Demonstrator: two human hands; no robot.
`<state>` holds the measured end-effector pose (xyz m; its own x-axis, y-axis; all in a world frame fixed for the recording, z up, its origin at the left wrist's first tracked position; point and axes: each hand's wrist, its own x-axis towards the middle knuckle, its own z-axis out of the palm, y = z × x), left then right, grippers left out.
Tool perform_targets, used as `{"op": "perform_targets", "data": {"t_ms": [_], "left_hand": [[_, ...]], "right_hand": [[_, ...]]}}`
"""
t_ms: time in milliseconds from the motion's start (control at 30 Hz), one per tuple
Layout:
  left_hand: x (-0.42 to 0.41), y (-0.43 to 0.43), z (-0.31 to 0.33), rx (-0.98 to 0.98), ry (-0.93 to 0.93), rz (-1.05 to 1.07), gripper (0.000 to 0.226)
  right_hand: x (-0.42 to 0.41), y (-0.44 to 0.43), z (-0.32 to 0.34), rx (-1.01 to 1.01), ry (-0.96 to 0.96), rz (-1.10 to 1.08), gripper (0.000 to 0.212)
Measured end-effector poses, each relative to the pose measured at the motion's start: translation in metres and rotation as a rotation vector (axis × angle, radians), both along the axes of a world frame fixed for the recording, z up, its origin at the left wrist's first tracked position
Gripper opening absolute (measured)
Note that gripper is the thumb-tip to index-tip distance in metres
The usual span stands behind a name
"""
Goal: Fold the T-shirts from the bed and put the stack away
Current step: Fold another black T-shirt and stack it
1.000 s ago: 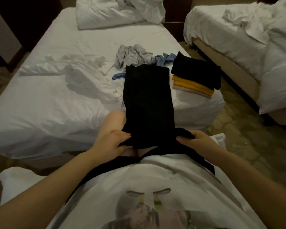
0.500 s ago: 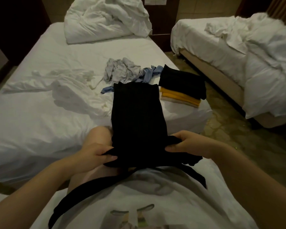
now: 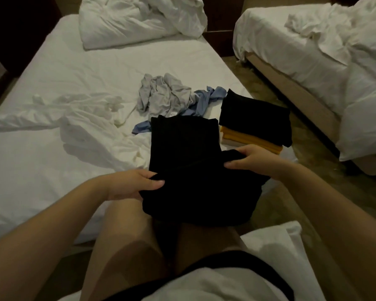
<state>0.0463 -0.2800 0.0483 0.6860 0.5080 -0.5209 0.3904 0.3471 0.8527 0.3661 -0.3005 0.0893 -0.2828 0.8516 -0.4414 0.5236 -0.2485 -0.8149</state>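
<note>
A black T-shirt (image 3: 182, 144) lies lengthwise from my knees onto the bed (image 3: 52, 159), its near end lifted and doubled forward. My left hand (image 3: 137, 181) pinches that folded edge on the left. My right hand (image 3: 254, 158) grips it on the right, slightly higher. Right of the shirt sits a folded stack (image 3: 254, 124): a black shirt on top, yellow and pale ones beneath. Behind lie a crumpled grey T-shirt (image 3: 161, 98) and a crumpled blue T-shirt (image 3: 206, 101).
A loose white sheet (image 3: 85, 129) is rumpled on the bed's left half and a bundled duvet (image 3: 139, 20) sits at its head. A second bed (image 3: 313, 61) stands to the right across a strip of tiled floor (image 3: 313, 181). I sit on white bedding (image 3: 274, 242).
Both hands have lifted the near end of the black T-shirt off my lap and carried it forward over the rest of the shirt. The camera tilted down and closer.
</note>
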Motion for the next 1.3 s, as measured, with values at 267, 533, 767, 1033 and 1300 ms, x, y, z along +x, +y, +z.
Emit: {"op": "perform_targets", "data": {"t_ms": [267, 533, 767, 1033, 1300], "left_hand": [[0.027, 0.146, -0.001, -0.337, -0.16, 0.131, 0.051], [0.026, 0.223, -0.117, -0.62, -0.313, 0.668, 0.05], [0.044, 0.184, -0.141, -0.371, -0.366, 0.857, 0.042], [0.045, 0.194, -0.128, -0.531, -0.483, 0.83, 0.016], [0.043, 0.196, -0.14, -0.568, -0.466, 0.936, 0.029]], "right_hand": [[0.007, 0.165, -0.024, 0.069, -0.16, -0.052, 0.011], [-0.028, 0.281, -0.123, 0.041, -0.512, 0.157, 0.029], [-0.023, 0.288, -0.148, 0.078, -0.456, -0.101, 0.029], [-0.024, 0.296, -0.127, 0.075, -0.178, -0.136, 0.015], [-0.027, 0.271, -0.159, 0.328, -0.496, -0.201, 0.077]]}}
